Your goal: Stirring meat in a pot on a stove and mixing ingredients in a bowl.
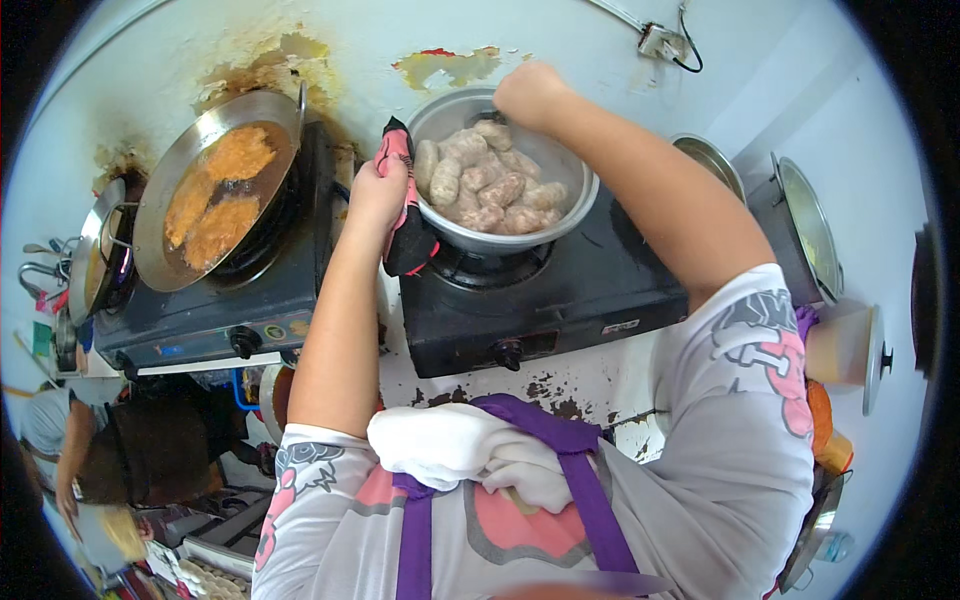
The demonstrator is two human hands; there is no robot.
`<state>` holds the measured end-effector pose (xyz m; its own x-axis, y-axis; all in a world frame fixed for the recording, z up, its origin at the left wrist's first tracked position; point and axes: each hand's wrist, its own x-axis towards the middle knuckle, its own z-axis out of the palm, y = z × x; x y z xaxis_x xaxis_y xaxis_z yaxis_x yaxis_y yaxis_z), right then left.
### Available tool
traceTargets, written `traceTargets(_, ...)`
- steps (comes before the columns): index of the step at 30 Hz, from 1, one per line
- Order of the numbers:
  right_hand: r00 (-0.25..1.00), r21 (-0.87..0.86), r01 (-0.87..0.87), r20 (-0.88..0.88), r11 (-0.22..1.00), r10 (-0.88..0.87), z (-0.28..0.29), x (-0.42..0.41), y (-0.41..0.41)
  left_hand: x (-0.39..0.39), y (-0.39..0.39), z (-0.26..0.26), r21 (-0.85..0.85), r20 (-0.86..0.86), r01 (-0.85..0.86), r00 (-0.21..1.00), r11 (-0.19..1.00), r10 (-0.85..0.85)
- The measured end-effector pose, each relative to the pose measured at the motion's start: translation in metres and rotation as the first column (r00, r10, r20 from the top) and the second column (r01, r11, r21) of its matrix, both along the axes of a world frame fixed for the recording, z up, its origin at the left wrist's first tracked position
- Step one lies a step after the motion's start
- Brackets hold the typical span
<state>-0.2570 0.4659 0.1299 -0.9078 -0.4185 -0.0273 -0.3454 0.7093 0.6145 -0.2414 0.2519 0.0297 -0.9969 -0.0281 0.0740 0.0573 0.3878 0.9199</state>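
A wide metal pot (577, 206) sits on the burner of the black gas stove (465, 322), holding pale, sausage-like meat pieces (495, 180). At its left side my left hand (379, 187) grips a folded pink-and-black cloth mitt (405, 217), which lies along the rim. My right hand (532, 94) is curled at the far rim, above a small dark part that is mostly hidden. Whether those fingers hold anything cannot be seen.
Left, a wok (172, 274) of oil with several orange-brown fried pieces (225, 199) sits on another gas stove (217, 334). A second pan (90, 255) stands beyond it. Pots (806, 217) line the right side. A person (67, 435) is at lower left.
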Motion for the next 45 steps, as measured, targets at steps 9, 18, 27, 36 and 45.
traceTargets(9,0.884,0.040,-0.468,0.035,0.883,0.467,-0.006,-0.007,-0.046,-0.010,-0.009,-0.011,-0.056,0.011,-0.004,1.000,0.998,0.004)
traceTargets(18,0.878,0.153,-0.478,0.079,0.865,0.471,0.039,0.048,-0.004,0.000,-0.001,0.002,0.000,0.002,0.002,1.000,1.000,-0.002)
traceTargets(27,0.972,0.156,-0.198,-0.096,0.968,0.215,0.092,0.106,0.012,-0.005,-0.003,-0.003,-0.042,0.022,0.009,1.000,0.999,-0.008)
traceTargets(36,0.989,0.074,-0.148,0.022,0.986,0.146,0.023,0.083,0.011,-0.004,-0.005,0.005,-0.151,0.025,0.016,1.000,0.988,-0.013)
traceTargets(45,0.997,-0.102,-0.080,-0.020,0.992,0.078,0.064,0.107,-0.034,-0.003,-0.010,0.003,-0.097,0.016,-0.004,1.000,0.995,0.005)
